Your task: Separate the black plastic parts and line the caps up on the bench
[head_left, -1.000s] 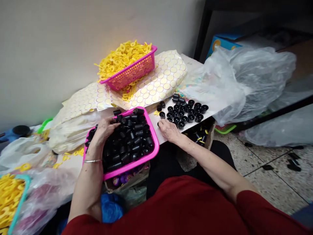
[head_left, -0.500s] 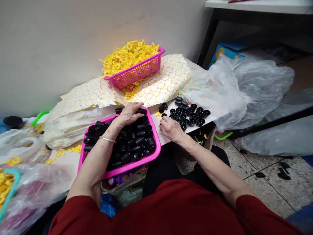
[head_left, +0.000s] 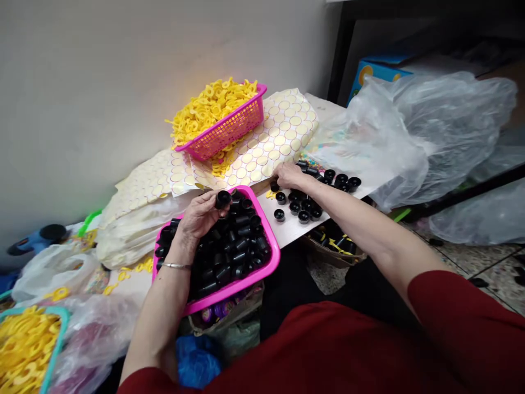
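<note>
My left hand (head_left: 200,212) grips a short black plastic tube (head_left: 223,199) between thumb and fingers, its open end showing. It is above a pink basket (head_left: 273,257) heaped with similar black tubes (head_left: 223,272). On the white tabletop to the right, my right hand (head_left: 289,175) has its fingers bent down and closed among loose black pieces. A black cup-shaped piece (head_left: 274,186) sits right by its fingertips; what the fingers hold is hidden. Several more black cups (head_left: 303,216) stand open end up below and beside that hand.
A pink basket of yellow ring-shaped pieces (head_left: 213,106) rests on sticker sheets (head_left: 287,123) at the back. Clear plastic bags (head_left: 443,137) lie right. A teal basket (head_left: 63,334) with yellow pieces is at lower left. A box with black and yellow pieces (head_left: 336,241) sits below the table edge.
My left hand has lifted a black tube and turned its open end into view. My right hand has moved farther back on the tabletop. The camera view has shifted.
</note>
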A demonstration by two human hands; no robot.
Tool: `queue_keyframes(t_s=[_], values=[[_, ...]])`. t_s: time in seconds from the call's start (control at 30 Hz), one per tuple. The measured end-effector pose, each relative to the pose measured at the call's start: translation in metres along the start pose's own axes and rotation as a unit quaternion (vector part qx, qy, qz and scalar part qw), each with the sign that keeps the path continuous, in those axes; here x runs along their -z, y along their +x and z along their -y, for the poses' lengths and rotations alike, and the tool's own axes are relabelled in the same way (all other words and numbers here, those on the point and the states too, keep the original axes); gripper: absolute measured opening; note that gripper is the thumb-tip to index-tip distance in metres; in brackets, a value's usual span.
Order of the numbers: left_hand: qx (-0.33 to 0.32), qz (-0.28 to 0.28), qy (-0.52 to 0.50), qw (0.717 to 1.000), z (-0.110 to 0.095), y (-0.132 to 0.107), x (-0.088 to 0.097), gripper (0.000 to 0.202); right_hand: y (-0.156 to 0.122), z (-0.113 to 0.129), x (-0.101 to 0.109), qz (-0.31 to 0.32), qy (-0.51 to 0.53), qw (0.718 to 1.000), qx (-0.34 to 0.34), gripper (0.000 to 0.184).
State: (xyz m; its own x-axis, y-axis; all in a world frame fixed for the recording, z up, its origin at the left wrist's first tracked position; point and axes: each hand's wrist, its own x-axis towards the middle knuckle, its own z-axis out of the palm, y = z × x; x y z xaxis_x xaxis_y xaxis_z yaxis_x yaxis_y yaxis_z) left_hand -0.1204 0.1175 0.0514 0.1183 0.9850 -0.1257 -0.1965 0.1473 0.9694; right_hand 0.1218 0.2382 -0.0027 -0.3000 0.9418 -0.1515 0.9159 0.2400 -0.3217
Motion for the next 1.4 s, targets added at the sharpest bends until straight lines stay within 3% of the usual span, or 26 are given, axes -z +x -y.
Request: queue_keyframes(t_s=[0.13,0.4,0.57,0.63,0.67,0.73,0.83,0.97,1.13,1.23,1.4], values=[[0.019,-0.011,-0.006,1.000,0.005,-0.010,0.000,0.042,0.012,-0.004,0.002,0.025,0.009,1.000,-0.010,0.045],[0.061,-0.043,-0.007,0.997,0.020,-0.014,-0.010,0.047,0.029,-0.015,-0.010,-0.021,0.042,0.996,-0.070,0.053],[0.040,-0.062,-0.012,0.997,0.019,-0.020,-0.018,0.042,0.022,-0.020,-0.006,-0.033,0.093,0.994,-0.041,0.049],[0.026,-0.064,-0.023,0.997,0.017,-0.024,-0.025,0.041,0.005,-0.023,-0.002,-0.051,0.185,0.981,0.012,0.047],[0.023,-0.062,-0.030,0.997,0.016,-0.027,-0.029,0.041,-0.007,-0.025,-0.001,-0.063,0.265,0.961,0.051,0.045],[0.025,-0.053,-0.040,0.997,0.013,-0.031,-0.041,0.041,-0.038,-0.027,-0.001,-0.074,0.453,0.879,0.133,0.040],[0.034,-0.027,-0.052,0.998,0.011,-0.034,-0.061,0.039,-0.087,-0.025,-0.004,-0.076,0.605,0.770,0.189,0.035],[0.049,0.009,-0.057,0.997,0.015,-0.034,-0.088,0.038,-0.141,-0.019,-0.010,-0.109,0.711,0.673,0.171,0.041],[0.085,0.042,-0.076,0.993,0.036,-0.042,-0.128,0.035,-0.186,-0.027,-0.025,-0.061,0.848,0.516,0.103,0.049],[0.117,0.069,-0.093,0.986,0.055,-0.051,-0.154,0.035,-0.211,-0.040,-0.035,-0.088,0.865,0.488,0.080,0.046],[0.155,0.118,-0.113,0.974,0.089,-0.058,-0.190,0.029,-0.251,-0.061,-0.042,-0.200,0.818,0.538,0.042,0.045]])
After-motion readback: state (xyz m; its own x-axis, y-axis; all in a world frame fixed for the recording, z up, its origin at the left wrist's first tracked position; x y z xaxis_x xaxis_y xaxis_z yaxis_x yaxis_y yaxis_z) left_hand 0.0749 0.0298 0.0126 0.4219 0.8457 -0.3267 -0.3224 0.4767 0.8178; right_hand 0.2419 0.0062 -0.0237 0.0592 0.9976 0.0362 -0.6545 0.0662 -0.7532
